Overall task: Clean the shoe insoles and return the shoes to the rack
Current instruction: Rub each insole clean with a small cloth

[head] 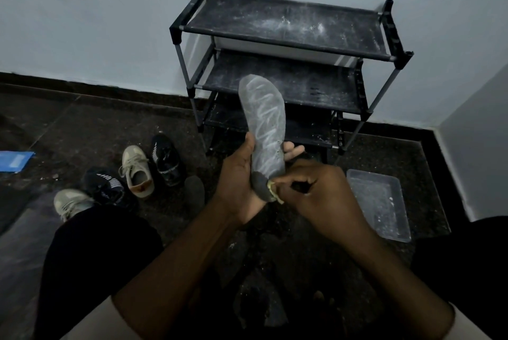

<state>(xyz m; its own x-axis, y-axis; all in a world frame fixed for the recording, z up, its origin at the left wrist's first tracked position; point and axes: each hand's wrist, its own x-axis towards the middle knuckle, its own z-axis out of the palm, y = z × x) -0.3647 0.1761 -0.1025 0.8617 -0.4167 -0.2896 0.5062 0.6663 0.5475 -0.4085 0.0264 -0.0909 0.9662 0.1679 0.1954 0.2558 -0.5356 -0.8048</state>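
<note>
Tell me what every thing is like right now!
Insole: held upright, streaked white, heel dark.
Left hand: grips the insole.
Right hand: pinches a yellow scrap against the heel.
Rack: shelves dusted white.
Shoes: four on the floor.
Tray: on the floor, speckled white.

Blue sheet point(15, 161) cut off at left edge — yellow-green scrap point(273, 193) mostly hidden inside right hand point(316, 196); near-left beige shoe point(72, 202) half behind knee point(96, 243).

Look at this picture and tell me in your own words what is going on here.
A person holds a grey insole upright in the left hand and touches its heel end with a small yellow pad pinched in the right hand. White streaks cover the insole. Four shoes lie on the floor, not on the black rack; a clear tray sits nearby.
</note>
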